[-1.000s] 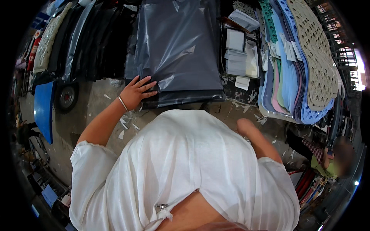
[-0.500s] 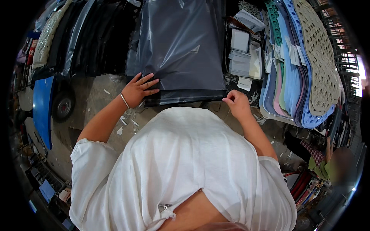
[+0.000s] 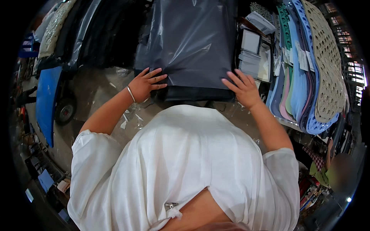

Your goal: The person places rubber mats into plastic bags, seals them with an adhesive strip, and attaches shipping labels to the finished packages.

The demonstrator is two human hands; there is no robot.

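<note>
A dark grey, shiny plastic bag (image 3: 189, 50) lies flat on top of a stack of similar dark sheets in front of me. My left hand (image 3: 145, 84), with a bracelet at the wrist, rests on the bag's near left corner, fingers spread. At the near right corner is my right hand (image 3: 243, 87), its fingers stretched out over the bag's edge. Neither hand grips anything. A black layer (image 3: 196, 93) shows below the bag's near edge.
To the right stand a tray of white cards (image 3: 249, 63) and a row of coloured perforated mats (image 3: 327, 61). Dark folded stacks (image 3: 100, 38) fill the left. A blue panel (image 3: 48, 104) stands beside a wheel (image 3: 65, 111). Another person (image 3: 322, 171) is at far right.
My right hand has opened from a pinch beside the near right corner and moved up onto the bag's edge. My left hand stays on the left corner. The whole view has shifted slightly.
</note>
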